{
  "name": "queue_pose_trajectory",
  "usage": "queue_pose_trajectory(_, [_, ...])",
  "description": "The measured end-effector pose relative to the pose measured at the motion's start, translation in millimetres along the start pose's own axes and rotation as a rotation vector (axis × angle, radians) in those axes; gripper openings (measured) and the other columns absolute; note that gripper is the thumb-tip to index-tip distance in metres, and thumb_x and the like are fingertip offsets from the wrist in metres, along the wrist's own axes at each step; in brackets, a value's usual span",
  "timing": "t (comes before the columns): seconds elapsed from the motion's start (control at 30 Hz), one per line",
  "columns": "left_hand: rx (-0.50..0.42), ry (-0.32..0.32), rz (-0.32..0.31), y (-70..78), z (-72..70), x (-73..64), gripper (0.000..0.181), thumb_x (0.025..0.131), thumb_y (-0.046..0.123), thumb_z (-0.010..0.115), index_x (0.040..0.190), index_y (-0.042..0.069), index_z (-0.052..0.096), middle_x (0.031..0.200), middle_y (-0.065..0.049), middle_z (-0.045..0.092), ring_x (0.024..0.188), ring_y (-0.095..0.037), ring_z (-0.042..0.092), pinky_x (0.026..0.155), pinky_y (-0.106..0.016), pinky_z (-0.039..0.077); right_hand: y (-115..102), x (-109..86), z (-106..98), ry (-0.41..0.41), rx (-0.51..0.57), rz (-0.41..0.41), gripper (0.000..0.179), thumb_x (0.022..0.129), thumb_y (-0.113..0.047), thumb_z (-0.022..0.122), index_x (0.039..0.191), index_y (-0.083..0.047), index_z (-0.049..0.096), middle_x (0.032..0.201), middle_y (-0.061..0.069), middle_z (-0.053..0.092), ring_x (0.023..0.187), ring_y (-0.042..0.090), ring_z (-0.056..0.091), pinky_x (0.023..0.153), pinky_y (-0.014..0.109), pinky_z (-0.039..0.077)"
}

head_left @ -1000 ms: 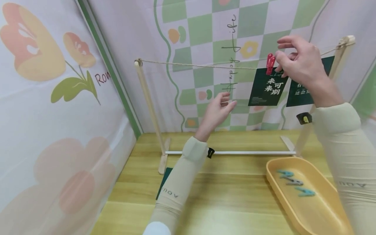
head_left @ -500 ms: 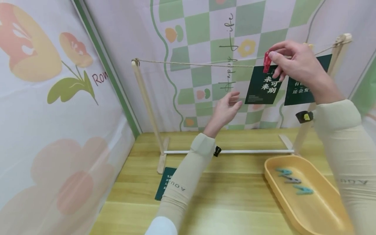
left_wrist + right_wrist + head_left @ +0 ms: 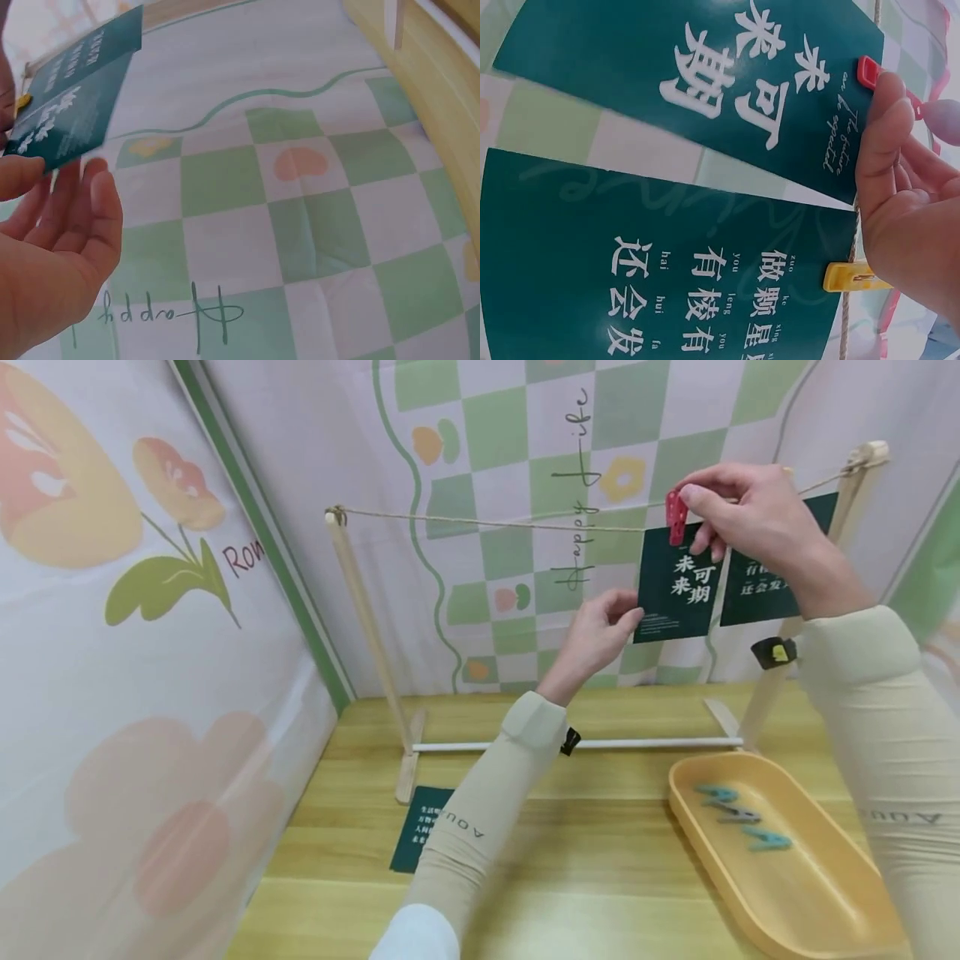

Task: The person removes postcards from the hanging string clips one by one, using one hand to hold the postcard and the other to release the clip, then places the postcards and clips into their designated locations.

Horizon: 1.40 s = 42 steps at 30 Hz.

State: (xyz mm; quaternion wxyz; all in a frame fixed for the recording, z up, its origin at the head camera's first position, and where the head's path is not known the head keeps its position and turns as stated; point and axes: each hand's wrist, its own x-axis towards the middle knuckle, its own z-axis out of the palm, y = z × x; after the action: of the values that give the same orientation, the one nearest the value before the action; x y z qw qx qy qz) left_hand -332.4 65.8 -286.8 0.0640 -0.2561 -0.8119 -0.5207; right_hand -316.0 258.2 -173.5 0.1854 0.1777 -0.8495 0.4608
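A dark green card with white lettering (image 3: 660,593) hangs from the twine (image 3: 487,522). At its top edge my right hand (image 3: 765,531) pinches a red clothespin (image 3: 677,518), which sits over card and twine. My left hand (image 3: 596,635) holds the card's lower left edge, thumb on the front and fingers behind, as the left wrist view shows. Just right of it hangs a second green card (image 3: 630,255), fixed to the twine by a yellow clothespin (image 3: 855,277); my right hand hides part of that card in the head view.
The twine runs between two wooden posts (image 3: 367,610), joined low down by a white rod (image 3: 652,744). An orange tray (image 3: 840,893) at the right holds several clothespins (image 3: 767,838). Another green card (image 3: 412,835) lies on the table, partly under my left sleeve.
My left hand has moved right and up to the hanging card and now holds its lower left edge. My right hand has closed on the red clothespin, which it was beside earlier.
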Motion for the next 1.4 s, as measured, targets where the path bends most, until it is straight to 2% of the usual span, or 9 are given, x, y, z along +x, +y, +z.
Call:
queue_pose_trajectory(0.13, [-0.007, 0.041, 0.006, -1.7, 1.6, 0.1, 0.022, 0.099, 0.020, 0.059, 0.118, 0.012, 0.066, 0.106, 0.001, 0.070, 0.083, -0.003, 0.061, 0.071, -0.012, 0.049, -4, 3.4, 2, -0.001, -0.003, 0.005, 0.047, 0.098, -0.037, 0.058, 0.133, -0.006, 0.058, 0.082, -0.006, 0.066, 0.055, 0.010, 0.061, 0.049, 0.019, 0.050])
queue_pose_trajectory(0.3, [-0.012, 0.069, -0.015, 0.0, 0.7, 0.3, 0.018, 0.099, 0.020, 0.059, 0.114, 0.013, 0.067, 0.100, 0.003, 0.070, 0.077, -0.003, 0.060, 0.067, -0.012, 0.049, -6, 7.7, 5, 0.032, 0.036, -0.006, 0.046, 0.096, -0.035, 0.062, 0.129, -0.003, 0.061, 0.078, -0.007, 0.066, 0.052, 0.008, 0.060, 0.047, 0.018, 0.049])
queue_pose_trajectory(0.5, [-0.007, 0.055, -0.039, 3.1, -0.6, -0.5, 0.017, 0.099, 0.019, 0.058, 0.113, 0.014, 0.067, 0.096, 0.005, 0.069, 0.081, -0.009, 0.065, 0.066, -0.013, 0.050, -7, 10.9, 9, 0.077, 0.073, 0.012, 0.033, 0.094, -0.032, 0.066, 0.114, -0.006, 0.067, 0.070, -0.008, 0.067, 0.049, 0.008, 0.059, 0.044, 0.018, 0.048])
queue_pose_trajectory(0.7, [0.014, 0.039, -0.039, 3.9, -0.7, -1.3, 0.018, 0.100, 0.019, 0.058, 0.114, 0.015, 0.067, 0.095, 0.006, 0.068, 0.083, -0.011, 0.067, 0.065, -0.014, 0.051, -9, 10.7, 10, 0.071, 0.050, 0.043, 0.035, 0.094, -0.035, 0.066, 0.115, -0.007, 0.067, 0.069, -0.008, 0.066, 0.048, 0.011, 0.057, 0.043, 0.020, 0.045])
queue_pose_trajectory(0.83, [0.018, 0.034, -0.028, 4.5, -0.1, -1.5, 0.018, 0.099, 0.019, 0.058, 0.115, 0.014, 0.067, 0.097, 0.005, 0.069, 0.077, -0.004, 0.064, 0.066, -0.013, 0.051, -8, 7.3, 11, 0.102, 0.059, 0.021, 0.030, 0.093, -0.034, 0.067, 0.110, -0.009, 0.070, 0.069, -0.008, 0.067, 0.049, 0.010, 0.057, 0.043, 0.019, 0.046])
queue_pose_trajectory(0.97, [0.019, 0.020, -0.014, 5.8, 0.0, -1.8, 0.020, 0.099, 0.020, 0.059, 0.116, 0.014, 0.067, 0.099, 0.004, 0.070, 0.078, -0.003, 0.065, 0.068, -0.012, 0.051, -6, 3.7, 11, 0.146, 0.040, -0.022, 0.021, 0.094, -0.032, 0.066, 0.104, -0.014, 0.070, 0.070, -0.009, 0.065, 0.050, 0.006, 0.055, 0.046, 0.015, 0.045])
queue_pose_trajectory(1.13, [0.014, 0.002, -0.022, 5.5, -1.4, -2.8, 0.021, 0.099, 0.019, 0.059, 0.118, 0.013, 0.067, 0.099, 0.003, 0.070, 0.082, -0.009, 0.068, 0.068, -0.012, 0.051, -5, 4.2, 15, 0.139, 0.014, -0.057, 0.009, 0.096, -0.024, 0.062, 0.102, -0.017, 0.064, 0.075, -0.007, 0.061, 0.051, 0.005, 0.054, 0.050, 0.012, 0.045])
queue_pose_trajectory(1.23, [0.010, -0.003, -0.030, 5.0, -3.1, -3.1, 0.021, 0.099, 0.019, 0.058, 0.117, 0.012, 0.067, 0.099, 0.002, 0.070, 0.083, -0.011, 0.069, 0.067, -0.013, 0.051, -6, 5.5, 18, 0.132, -0.008, -0.056, 0.004, 0.097, -0.021, 0.061, 0.100, -0.023, 0.059, 0.077, -0.006, 0.058, 0.049, 0.006, 0.052, 0.048, 0.013, 0.043])
queue_pose_trajectory(1.4, [0.015, -0.005, -0.047, 5.4, -7.4, -2.8, 0.020, 0.099, 0.019, 0.059, 0.116, 0.013, 0.067, 0.099, 0.003, 0.070, 0.079, -0.006, 0.066, 0.063, -0.015, 0.052, -11, 6.2, 19, 0.127, -0.026, -0.068, 0.005, 0.097, -0.022, 0.060, 0.098, -0.025, 0.057, 0.074, -0.005, 0.056, 0.048, 0.007, 0.051, 0.045, 0.015, 0.040])
